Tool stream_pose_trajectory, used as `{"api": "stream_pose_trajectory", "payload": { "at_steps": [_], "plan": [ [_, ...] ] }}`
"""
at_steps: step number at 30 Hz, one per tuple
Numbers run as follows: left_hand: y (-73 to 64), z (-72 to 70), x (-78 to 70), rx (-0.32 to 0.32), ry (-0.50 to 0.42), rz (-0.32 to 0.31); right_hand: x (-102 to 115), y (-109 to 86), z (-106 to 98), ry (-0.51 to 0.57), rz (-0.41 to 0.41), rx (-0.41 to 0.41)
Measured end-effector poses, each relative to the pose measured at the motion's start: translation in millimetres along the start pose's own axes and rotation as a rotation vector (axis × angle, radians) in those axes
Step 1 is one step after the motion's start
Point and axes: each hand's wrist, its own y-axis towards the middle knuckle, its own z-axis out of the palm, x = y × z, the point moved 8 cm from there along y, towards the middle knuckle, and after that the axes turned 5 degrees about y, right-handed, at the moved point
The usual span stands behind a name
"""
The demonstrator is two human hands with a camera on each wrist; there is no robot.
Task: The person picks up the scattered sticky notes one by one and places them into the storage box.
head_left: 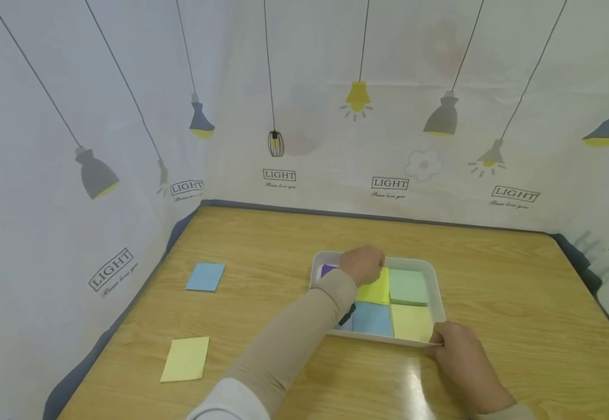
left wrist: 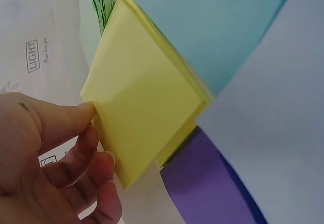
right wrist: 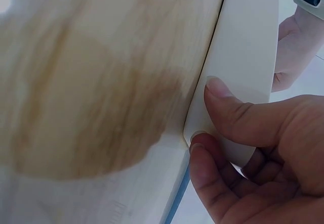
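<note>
My left hand (head_left: 363, 265) reaches over the white tray (head_left: 437, 291) and pinches the edge of the yellow sticky notes (left wrist: 136, 92) between thumb and fingertips. These notes tilt up a little in the left wrist view. Around them in the tray lie green notes (head_left: 408, 287), blue notes (head_left: 373, 319), pale yellow notes (head_left: 412, 322) and purple notes (left wrist: 207, 178); my left arm covers part of the left side. At the tray's near right corner, my right hand (head_left: 462, 353) grips the rim, thumb on the outer wall.
Left of the tray on the wooden table (head_left: 262, 251), a loose blue note (head_left: 206, 276) lies farther back and a loose pale yellow note (head_left: 185, 359) nearer. A lamp-printed cloth (head_left: 325, 146) encloses the table's back and sides.
</note>
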Motion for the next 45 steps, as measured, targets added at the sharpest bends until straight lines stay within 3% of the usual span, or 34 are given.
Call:
{"api": "stream_pose_trajectory", "payload": {
  "at_steps": [24, 31, 37, 45],
  "plan": [
    [-16.6, -11.2, 2.9, -0.002, -0.037, 0.014, -2, 2.2, 4, -0.011, 0.012, 0.018],
    [-28.7, -19.4, 3.1, -0.021, -0.031, 0.018, 1, 1.9, 3, -0.008, -0.031, 0.000],
    [-42.3, -27.2, 5.0, -0.019, -0.025, 0.000, 0, 1.1, 4, 0.001, -0.018, 0.009],
    [-63.3, -37.6, 7.3, -0.028, -0.021, 0.021, 2, 1.8, 4, -0.021, -0.008, 0.016]
  ]
}}
